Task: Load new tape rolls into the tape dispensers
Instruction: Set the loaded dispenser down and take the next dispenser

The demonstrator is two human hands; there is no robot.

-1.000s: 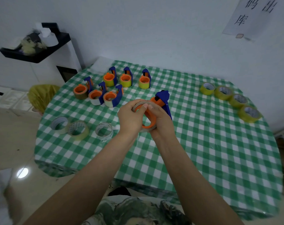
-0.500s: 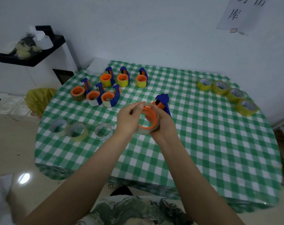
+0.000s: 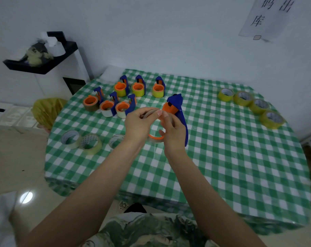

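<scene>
Tape rolls (image 3: 90,143), three clear ones, are laid in a row at the near left of the worktop (image 3: 222,157) (which is covered by a green checked cloth). Farther off, six loaded dispensers (image 3: 106,106) are stood in two rows, each with an orange hub. In the middle, raised above the cloth, the left hand (image 3: 138,124) is seen with its grip pinched on the upper rim of a clear roll (image 3: 154,141), which is seated round the orange hub of a blue dispenser (image 3: 177,102). The right hand (image 3: 174,134) is wrapped round that dispenser, its grip curled tight on hub and body, with the thumb tip set against the left fingertips at the rim. At the far right, four yellow rolls (image 3: 243,98) are set close together in a line.
</scene>
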